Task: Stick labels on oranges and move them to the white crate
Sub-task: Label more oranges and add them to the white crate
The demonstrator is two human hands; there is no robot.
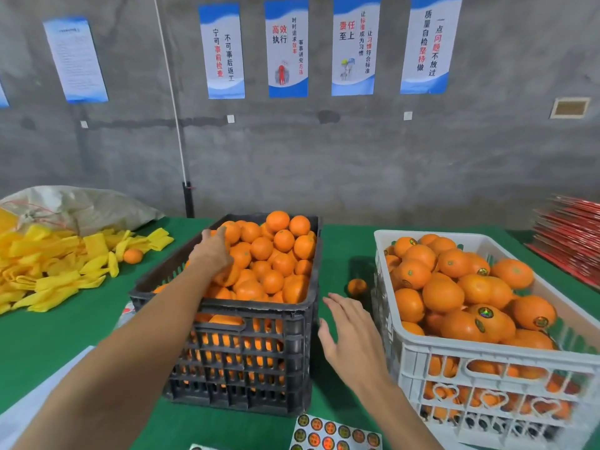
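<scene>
green felt tabletop (pixel 65 326); slatted black crate (pixel 246 362) heaped with oranges (pixel 276 254), left hand (pixel 212 251) spread flat on them; right hand (pixel 352 336) open between crates, beside lattice white crate (pixel 487 362); glossy label sheet (pixel 334 435) nearby.

Between the black crate (pixel 292 323) and the white crate (pixel 487 365) runs a lane of green table (pixel 341 248), partly taken by the right hand (pixel 352 336) and a stray orange (pixel 357 286), with the label sheet (pixel 334 433) at its near end; both crates are open-topped.
</scene>
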